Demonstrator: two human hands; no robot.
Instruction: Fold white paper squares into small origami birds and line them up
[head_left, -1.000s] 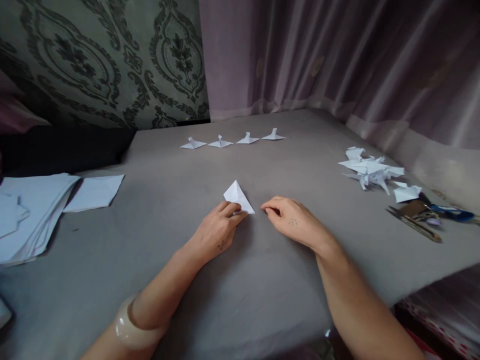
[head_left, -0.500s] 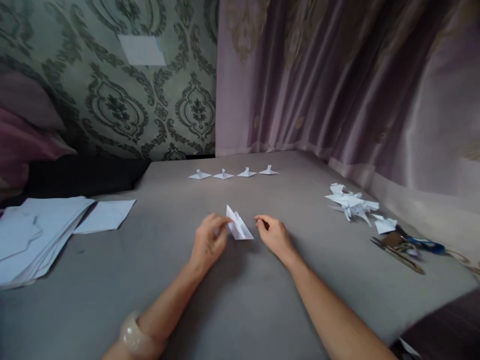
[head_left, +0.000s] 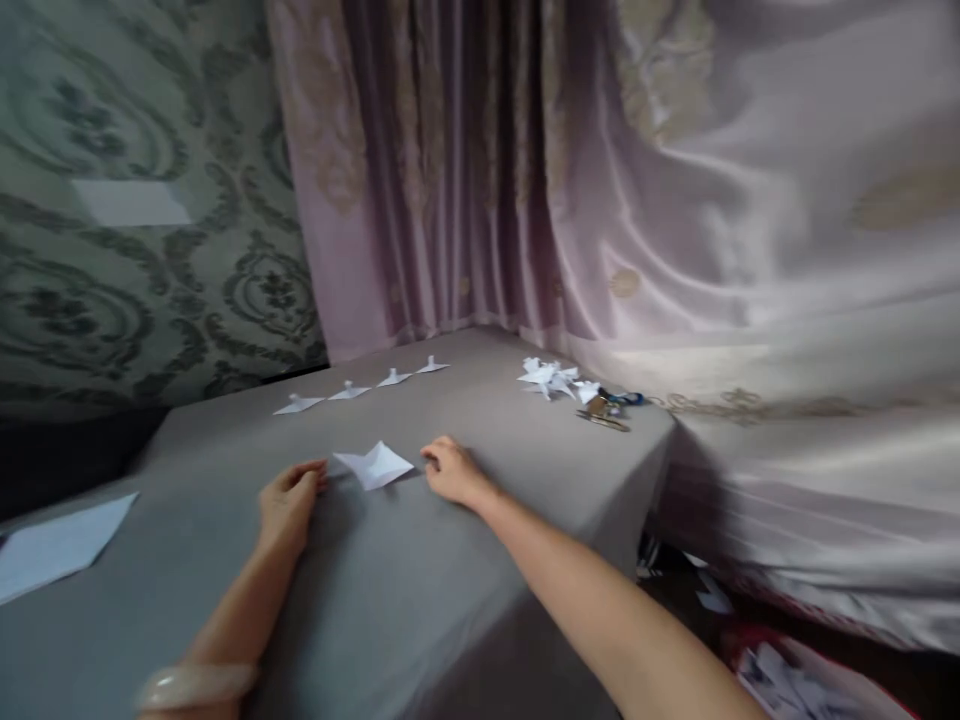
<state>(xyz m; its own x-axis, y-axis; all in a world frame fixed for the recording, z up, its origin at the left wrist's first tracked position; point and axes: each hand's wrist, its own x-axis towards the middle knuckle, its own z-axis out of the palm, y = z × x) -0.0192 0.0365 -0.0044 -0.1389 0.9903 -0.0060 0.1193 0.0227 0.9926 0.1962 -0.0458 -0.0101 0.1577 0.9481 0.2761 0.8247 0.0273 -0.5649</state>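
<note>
A folded white paper piece (head_left: pixel 375 466) sits on the grey cloth between my two hands, its pointed corners spread out and partly raised. My left hand (head_left: pixel 291 497) is just left of it, fingers loosely bent and pointing at its left corner, with a small gap between. Close to the paper's right corner is my right hand (head_left: pixel 455 472), its thumb and curled fingers a little apart. I see nothing held in either hand. Farther back stands a row of small folded paper pieces, among them a folded paper shape (head_left: pixel 349 391) with an upright middle.
A pile of folded white papers (head_left: pixel 550 377) lies near the far right edge, beside scissors-like metal tools (head_left: pixel 602 420) and a blue item (head_left: pixel 628 398). White sheets (head_left: pixel 64 545) are at the left. Below the table's right edge is a bag with papers (head_left: pixel 795 685).
The view has turned right. My left hand has let go of the folded paper, which now looks wider and more spread. Both hands stay on either side of it.
</note>
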